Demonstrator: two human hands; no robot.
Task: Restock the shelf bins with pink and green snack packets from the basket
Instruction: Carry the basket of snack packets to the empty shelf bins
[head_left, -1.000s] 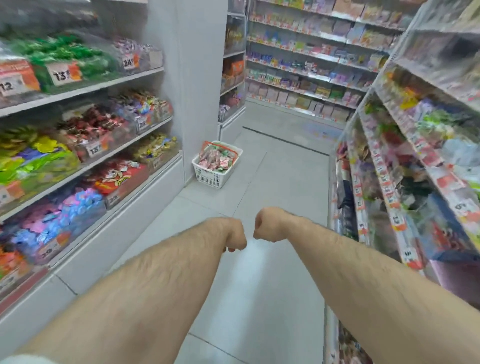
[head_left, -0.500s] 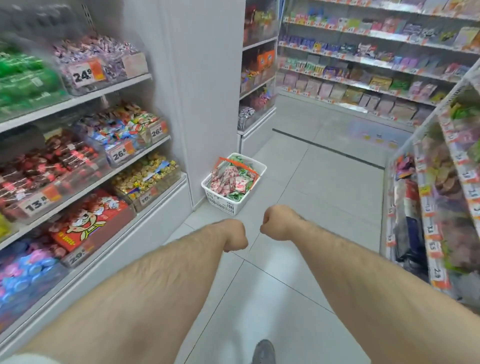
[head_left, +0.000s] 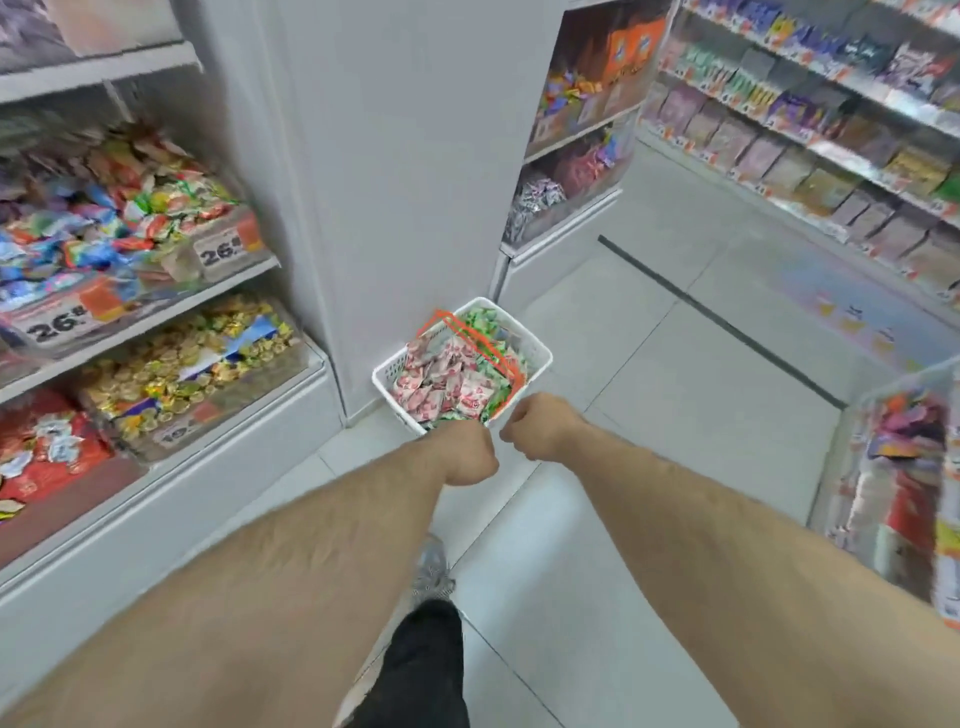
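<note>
A white plastic basket (head_left: 537, 353) with orange handles stands on the floor against a white pillar. It is heaped with pink snack packets (head_left: 441, 384) and green snack packets (head_left: 480, 322). My left hand (head_left: 470, 452) and my right hand (head_left: 540, 428) are stretched out side by side just in front of the basket's near edge. Both are curled into fists and hold nothing. Clear shelf bins (head_left: 171, 364) full of sweets line the shelves on my left.
The white pillar (head_left: 395, 182) rises behind the basket. More stocked shelves run along the right (head_left: 841, 135) and at the near right (head_left: 904, 467). Light floor tiles (head_left: 675, 395) stretch ahead. My shoe and dark trouser leg (head_left: 426, 649) show below.
I have walked forward along the aisle. The basket has come from far ahead to right in front of my fists, which stay clenched. My leg now shows below.
</note>
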